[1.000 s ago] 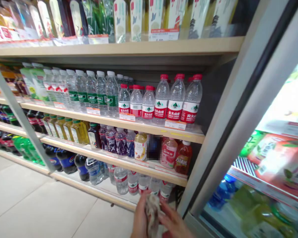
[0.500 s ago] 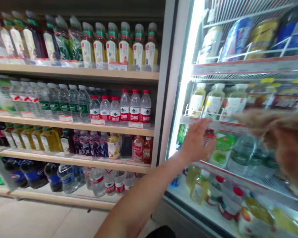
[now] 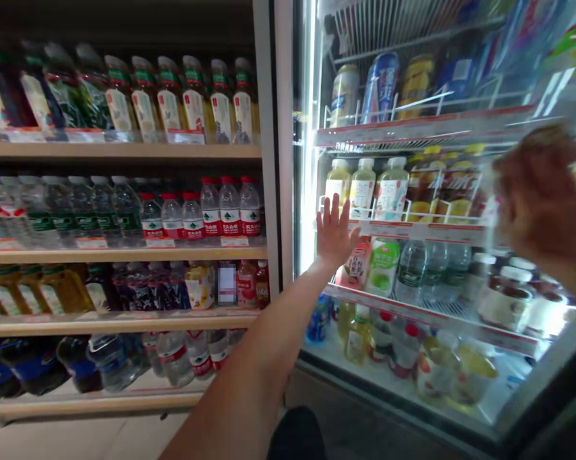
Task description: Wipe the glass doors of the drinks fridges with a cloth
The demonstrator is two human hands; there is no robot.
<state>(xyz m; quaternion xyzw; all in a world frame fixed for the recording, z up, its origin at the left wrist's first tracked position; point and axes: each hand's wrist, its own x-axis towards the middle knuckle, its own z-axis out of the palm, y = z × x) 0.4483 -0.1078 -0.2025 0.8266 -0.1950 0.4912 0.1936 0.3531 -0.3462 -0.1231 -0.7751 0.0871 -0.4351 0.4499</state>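
My left hand (image 3: 334, 231) is open, fingers spread and palm flat against the glass door (image 3: 311, 96) of a lit drinks fridge, near the door's left edge. Behind the glass by that hand stand pale yellow-green bottles (image 3: 363, 186) and a pink-labelled bottle (image 3: 358, 265). My right hand (image 3: 539, 198) is raised at the right of the same glass, in front of the brown-labelled bottles (image 3: 453, 188). It is smeared by motion, so its fingers and anything in them do not show clearly.
Left of the fridge's grey frame (image 3: 269, 191) run open wooden shelves (image 3: 125, 254) with red-capped water bottles (image 3: 230, 207), tea bottles above and cola bottles (image 3: 10, 374) at the bottom. Cans (image 3: 381, 86) stand on the fridge's upper wire rack. Pale floor tiles lie at lower left.
My view has swung right from the open shelves to the fridge. Both hands rose from low down, where they held a crumpled cloth; the left went flat on the glass, the right swept up.
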